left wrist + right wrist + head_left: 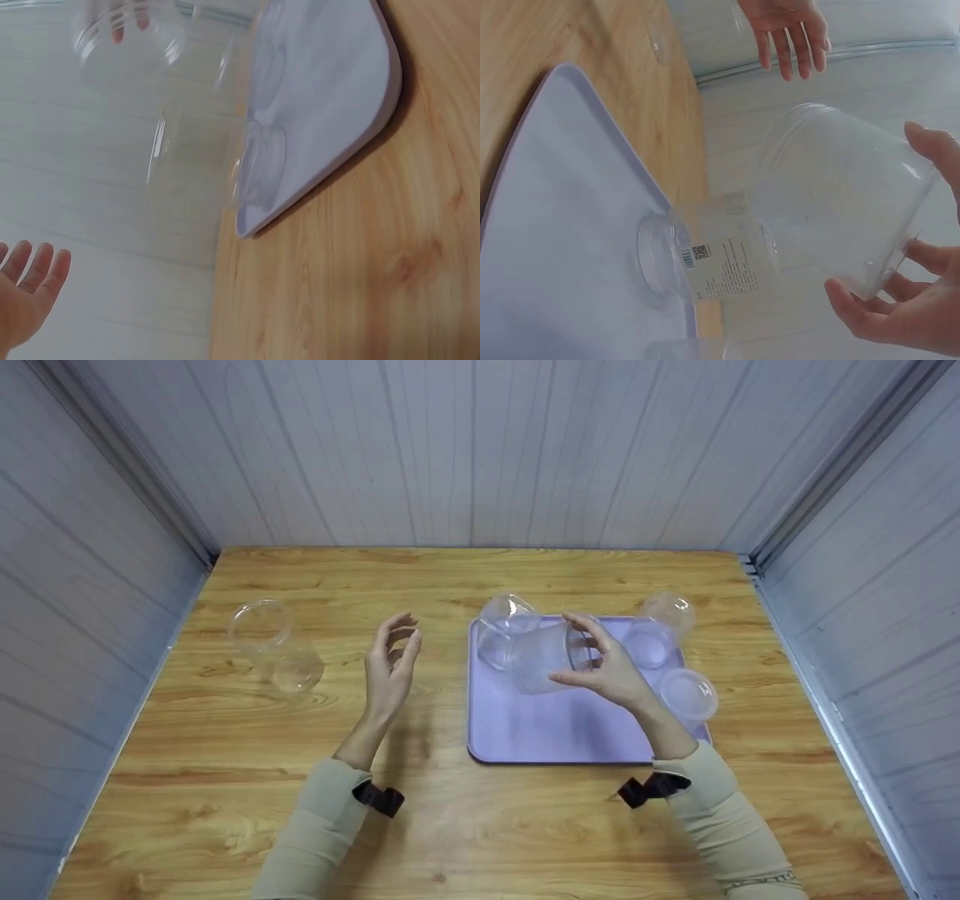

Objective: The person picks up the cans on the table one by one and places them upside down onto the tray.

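My right hand (611,671) grips a clear plastic jar (541,660) round one end, thumb and fingers spread across it. The jar is tipped on its side above the lilac tray (547,735), its wide ringed mouth facing left. Just behind it, a second clear jar (724,247) with a printed label stands mouth down on the tray; the held jar overlaps it in the head view. Left of the tray, my left hand (391,671) is raised over the table with fingers loosely bent and nothing in them.
Another clear jar (274,645) stands on the wooden table (247,810) at the far left. Two more clear containers, one at the back right (660,630) and one at the front right (688,695), stand along the tray's right side. Pale panel walls (465,457) enclose the table.
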Demonstrator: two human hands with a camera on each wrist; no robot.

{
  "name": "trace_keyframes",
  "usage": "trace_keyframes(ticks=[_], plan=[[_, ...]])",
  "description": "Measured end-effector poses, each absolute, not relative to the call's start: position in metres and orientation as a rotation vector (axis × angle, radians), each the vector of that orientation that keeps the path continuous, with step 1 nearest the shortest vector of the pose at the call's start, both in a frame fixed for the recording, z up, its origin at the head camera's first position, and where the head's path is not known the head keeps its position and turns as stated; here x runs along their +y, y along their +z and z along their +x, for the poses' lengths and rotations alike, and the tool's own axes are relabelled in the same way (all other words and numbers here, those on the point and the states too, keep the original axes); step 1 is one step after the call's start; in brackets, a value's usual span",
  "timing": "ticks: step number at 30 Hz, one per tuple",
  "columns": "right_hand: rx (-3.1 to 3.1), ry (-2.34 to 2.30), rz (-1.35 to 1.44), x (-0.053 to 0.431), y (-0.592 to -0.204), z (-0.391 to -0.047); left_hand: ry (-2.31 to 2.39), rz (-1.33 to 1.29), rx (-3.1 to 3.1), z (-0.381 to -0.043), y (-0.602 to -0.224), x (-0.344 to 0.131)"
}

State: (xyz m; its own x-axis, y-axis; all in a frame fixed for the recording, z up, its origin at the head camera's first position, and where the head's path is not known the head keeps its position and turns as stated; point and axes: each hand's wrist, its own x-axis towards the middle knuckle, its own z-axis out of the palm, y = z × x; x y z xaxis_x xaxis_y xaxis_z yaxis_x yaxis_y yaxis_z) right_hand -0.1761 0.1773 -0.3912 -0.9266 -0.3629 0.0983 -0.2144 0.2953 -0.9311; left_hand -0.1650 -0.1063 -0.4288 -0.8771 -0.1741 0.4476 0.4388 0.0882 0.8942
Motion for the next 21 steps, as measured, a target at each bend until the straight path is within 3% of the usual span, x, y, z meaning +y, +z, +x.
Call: trace_keyframes(ticks=[8,21], plan=[[2.594,-1.531,-0.615,0.189,-0.418,-0.189,-1.699,-0.233,-2.051,-0.183,-0.445,-0.131],[2.754,-1.191,-0.778,0.197,-0.426,-0.193,-1.483,-0.164,-2.249,-0.195,-0.435,-0.168]])
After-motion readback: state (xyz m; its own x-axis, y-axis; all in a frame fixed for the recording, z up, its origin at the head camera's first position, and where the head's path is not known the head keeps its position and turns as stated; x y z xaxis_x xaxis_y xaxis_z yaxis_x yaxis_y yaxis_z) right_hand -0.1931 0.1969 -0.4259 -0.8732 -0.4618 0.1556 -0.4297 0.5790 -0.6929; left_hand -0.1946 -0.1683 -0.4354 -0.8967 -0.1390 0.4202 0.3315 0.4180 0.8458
